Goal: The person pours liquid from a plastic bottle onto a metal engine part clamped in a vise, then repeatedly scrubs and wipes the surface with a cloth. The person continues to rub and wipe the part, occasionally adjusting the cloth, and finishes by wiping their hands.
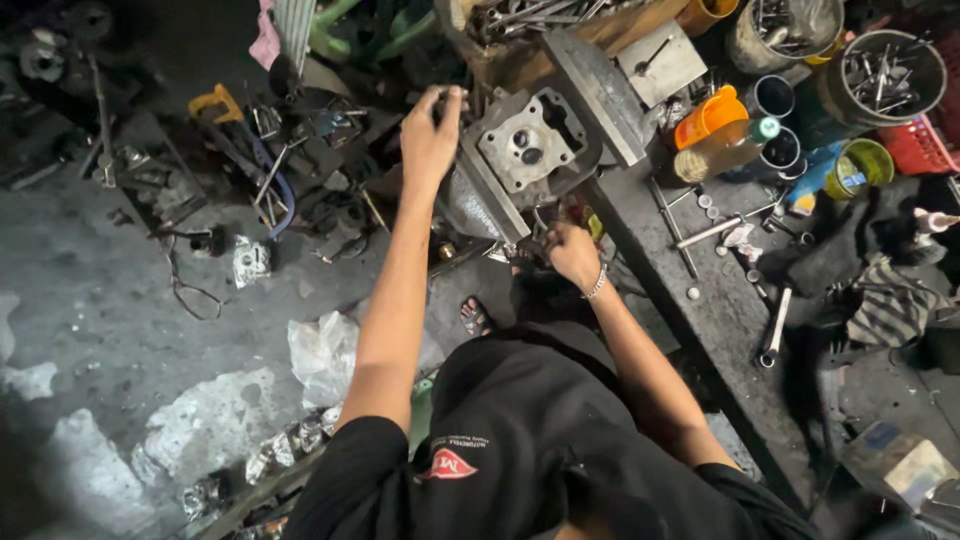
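Fingers of our left hand [430,135] curl around the edge of the grey cast-metal cylinder head [525,145] clamped in the bench vise [500,200]; our right hand [572,253], just below that head, closes on something we cannot make out.

I count two hands, the left hand [432,135] and the right hand [572,252]; one grey engine part [525,145] clamped in one vise [600,95]; one orange jug [708,115]; one bottle [725,148] with a green cap; two dark round tins [772,97] beside it; one red basket [915,148]; one white plastic bag [322,355] on the floor; one sandalled foot [474,316].
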